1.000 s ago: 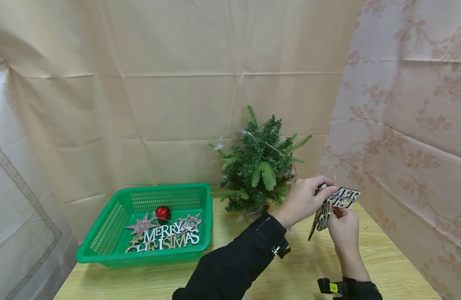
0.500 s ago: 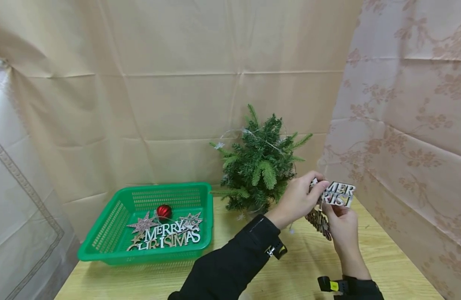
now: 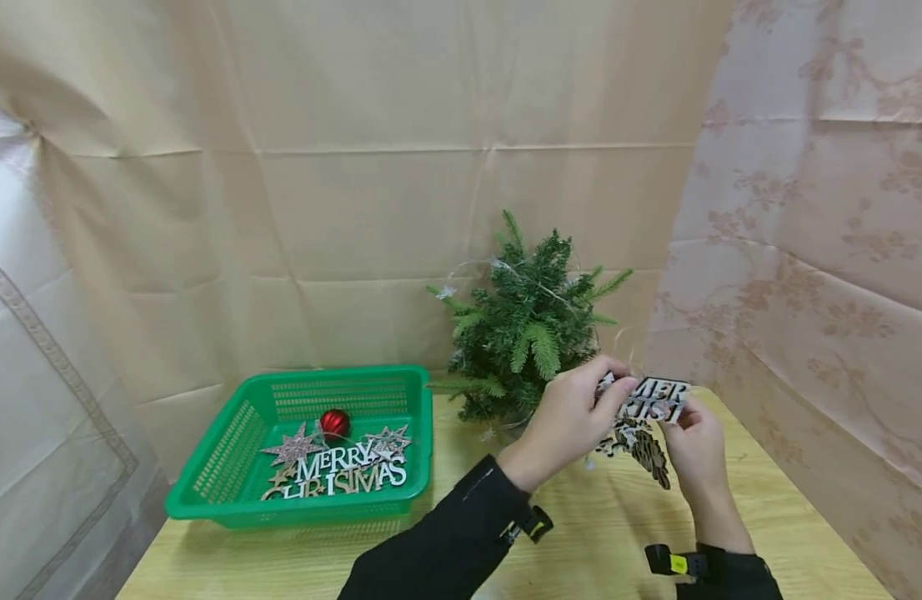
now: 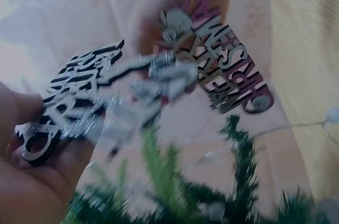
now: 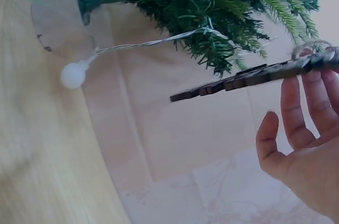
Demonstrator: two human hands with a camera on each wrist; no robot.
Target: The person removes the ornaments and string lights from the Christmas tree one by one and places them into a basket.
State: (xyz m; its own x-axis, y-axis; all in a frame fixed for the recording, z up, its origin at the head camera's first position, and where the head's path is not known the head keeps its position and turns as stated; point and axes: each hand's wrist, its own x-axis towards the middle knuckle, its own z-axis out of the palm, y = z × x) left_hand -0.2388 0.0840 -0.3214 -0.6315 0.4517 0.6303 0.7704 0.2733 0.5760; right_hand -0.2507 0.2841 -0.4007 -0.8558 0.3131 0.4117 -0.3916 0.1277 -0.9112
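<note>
Flat letter-cut "Merry Christmas" ornaments are between both hands in front of the tree. My left hand (image 3: 569, 417) pinches one cutout with white letters, a letter ornament (image 4: 87, 73), thumb on top. My right hand (image 3: 694, 446) holds the right side of the lettered sign (image 3: 659, 397); in its wrist view an ornament (image 5: 238, 80) appears edge-on across the fingers (image 5: 293, 97). A brown cutout piece (image 3: 648, 457) hangs below, tilted down. Silvery pieces between the hands are blurred in the left wrist view. My right thumb is hidden in the right wrist view.
A small green Christmas tree (image 3: 528, 325) with a light string stands behind the hands. At left on the wooden table (image 3: 581, 550), a green basket (image 3: 198, 475) holds a red ball (image 3: 335, 423), a glitter star (image 3: 294, 447) and a "Merry Christmas" ornament (image 3: 348, 468). Cloth hangs behind.
Both hands keep hold of the ornaments. The left hand and the lettered sign have moved left and slightly down; the brown hanging piece has swung out between the hands.
</note>
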